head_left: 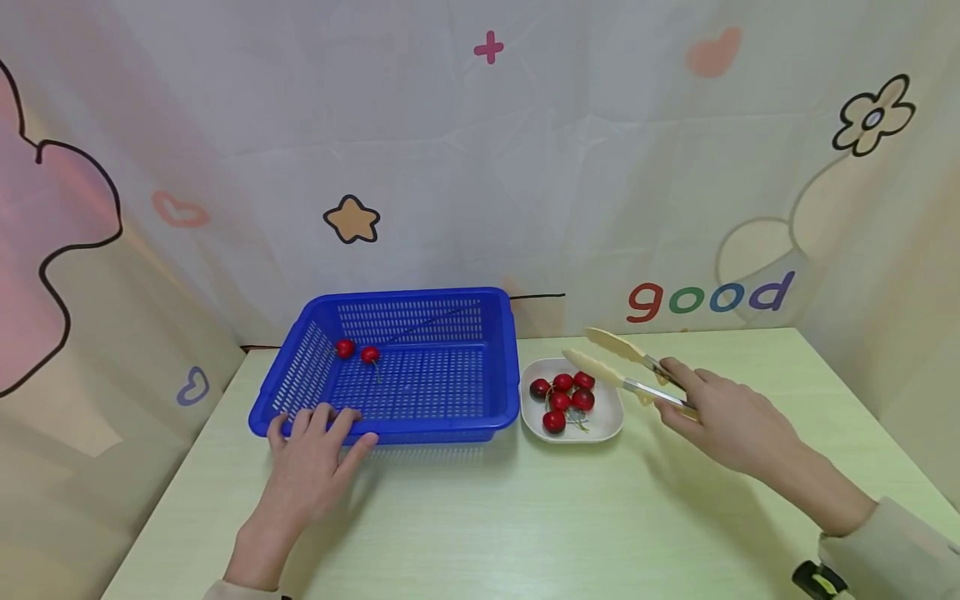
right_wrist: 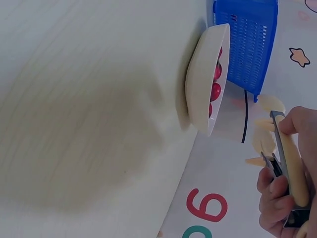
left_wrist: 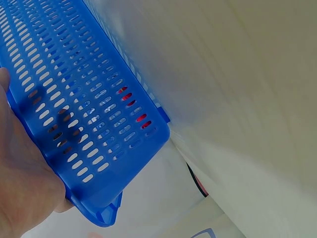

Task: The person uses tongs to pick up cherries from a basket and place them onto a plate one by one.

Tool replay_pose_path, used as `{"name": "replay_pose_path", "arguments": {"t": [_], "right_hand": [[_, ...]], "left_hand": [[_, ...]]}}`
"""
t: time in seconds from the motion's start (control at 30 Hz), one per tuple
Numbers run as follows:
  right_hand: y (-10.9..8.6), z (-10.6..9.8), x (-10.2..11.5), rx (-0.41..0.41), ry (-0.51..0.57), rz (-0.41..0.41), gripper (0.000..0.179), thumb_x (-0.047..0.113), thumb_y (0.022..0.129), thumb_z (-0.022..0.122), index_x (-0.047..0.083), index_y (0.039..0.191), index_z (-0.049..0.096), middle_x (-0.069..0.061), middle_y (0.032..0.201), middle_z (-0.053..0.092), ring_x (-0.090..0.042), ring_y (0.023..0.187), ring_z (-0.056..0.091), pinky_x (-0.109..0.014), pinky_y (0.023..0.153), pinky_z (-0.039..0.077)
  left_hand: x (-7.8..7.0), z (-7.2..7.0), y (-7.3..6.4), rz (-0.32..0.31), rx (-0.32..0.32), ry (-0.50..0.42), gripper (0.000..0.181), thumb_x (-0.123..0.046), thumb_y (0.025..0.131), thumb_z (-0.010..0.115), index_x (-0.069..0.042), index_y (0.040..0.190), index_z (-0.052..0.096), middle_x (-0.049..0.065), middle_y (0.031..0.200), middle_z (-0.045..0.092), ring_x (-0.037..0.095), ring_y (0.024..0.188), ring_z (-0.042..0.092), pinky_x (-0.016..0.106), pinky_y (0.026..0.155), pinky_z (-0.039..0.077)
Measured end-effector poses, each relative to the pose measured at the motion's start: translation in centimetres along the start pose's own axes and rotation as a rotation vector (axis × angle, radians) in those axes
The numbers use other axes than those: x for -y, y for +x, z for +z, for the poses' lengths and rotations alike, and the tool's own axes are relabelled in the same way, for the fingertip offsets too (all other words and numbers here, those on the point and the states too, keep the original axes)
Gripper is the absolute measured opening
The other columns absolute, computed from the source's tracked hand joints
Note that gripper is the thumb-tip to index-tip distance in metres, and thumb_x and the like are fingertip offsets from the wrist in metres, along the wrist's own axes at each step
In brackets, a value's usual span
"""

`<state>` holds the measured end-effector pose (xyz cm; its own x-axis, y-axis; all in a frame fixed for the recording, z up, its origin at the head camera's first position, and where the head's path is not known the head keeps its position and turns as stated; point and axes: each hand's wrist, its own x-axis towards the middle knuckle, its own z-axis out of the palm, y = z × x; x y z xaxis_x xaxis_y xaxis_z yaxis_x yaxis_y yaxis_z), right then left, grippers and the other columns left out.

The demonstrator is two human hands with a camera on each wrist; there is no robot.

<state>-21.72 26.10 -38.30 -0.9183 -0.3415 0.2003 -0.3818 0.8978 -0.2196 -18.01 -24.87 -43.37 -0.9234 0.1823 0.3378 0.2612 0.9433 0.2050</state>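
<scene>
My left hand (head_left: 307,471) grips the near left rim of a blue slotted plastic basket (head_left: 435,428), its fingertips over the edge. In the left wrist view, dark finger shapes show through the slots of the basket wall (left_wrist: 119,163). Two red cherries (head_left: 370,355) lie inside on the left. My right hand (head_left: 742,421) holds a pair of tongs (head_left: 600,369) with cream tips and metal arms. Their tips are apart with nothing between them, above the right side of a white dish (head_left: 611,423). Several red cherries (head_left: 560,402), some with stems, sit in that dish.
The dish stands close beside the basket's right side on a pale green table (head_left: 480,517). Behind the table hangs a printed cloth (head_left: 420,150) with a star and the word "good". More cloth closes off the left and right sides.
</scene>
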Motion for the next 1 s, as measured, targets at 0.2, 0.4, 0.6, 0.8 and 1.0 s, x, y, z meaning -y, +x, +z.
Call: {"name": "replay_pose_path", "arguments": {"t": [0.2,0.4,0.6,0.8,1.0], "right_hand": [[1.0,0.0,0.7,-0.026,0.026,-0.015,0.050,0.035,0.099,0.062,0.015,0.143,0.049,0.003,0.085,0.058,-0.012,0.065,0.050,-0.031,0.050,0.040],[1.8,0.0,1.7,-0.053,0.024,-0.053,0.048,0.030,0.096,0.063,0.015,0.140,0.050,0.002,0.082,0.057,-0.013,0.064,0.050,-0.031,0.051,0.040],[3.2,0.0,2.8,-0.024,0.010,-0.064,0.052,0.032,0.095,0.064,0.015,0.142,0.050,0.002,0.082,0.056,-0.014,0.062,0.050,-0.031,0.050,0.041],[5.4,0.0,4.1,0.009,0.013,-0.079,0.056,0.033,0.094,0.065,0.012,0.143,0.051,-0.002,0.089,0.062,-0.015,0.064,0.054,-0.031,0.051,0.043],[7.6,0.1,5.6,0.043,0.015,-0.077,0.059,0.035,0.093,0.066,0.012,0.145,0.051,-0.008,0.101,0.067,-0.017,0.069,0.059,-0.029,0.051,0.046]], "left_hand": [[0.0,0.0,0.0,-0.002,0.006,0.005,0.050,-0.052,0.105,0.051,-0.009,0.130,0.064,0.020,0.125,0.056,0.046,0.126,0.042,0.078,0.106,0.011],[0.0,0.0,0.0,0.003,0.001,0.003,0.050,-0.051,0.106,0.051,-0.010,0.129,0.064,0.020,0.124,0.056,0.045,0.125,0.043,0.078,0.105,0.011],[0.0,-0.1,0.1,-0.012,0.013,0.007,0.052,-0.053,0.105,0.050,-0.009,0.131,0.063,0.020,0.126,0.056,0.045,0.126,0.042,0.078,0.106,0.010],[0.0,-0.1,0.1,-0.022,0.026,0.015,0.054,-0.054,0.105,0.049,-0.010,0.132,0.063,0.020,0.127,0.056,0.045,0.127,0.042,0.078,0.106,0.010],[0.0,-0.1,0.1,-0.021,0.024,0.011,0.053,-0.054,0.105,0.049,-0.011,0.131,0.063,0.020,0.126,0.056,0.045,0.126,0.042,0.079,0.106,0.010]]}}
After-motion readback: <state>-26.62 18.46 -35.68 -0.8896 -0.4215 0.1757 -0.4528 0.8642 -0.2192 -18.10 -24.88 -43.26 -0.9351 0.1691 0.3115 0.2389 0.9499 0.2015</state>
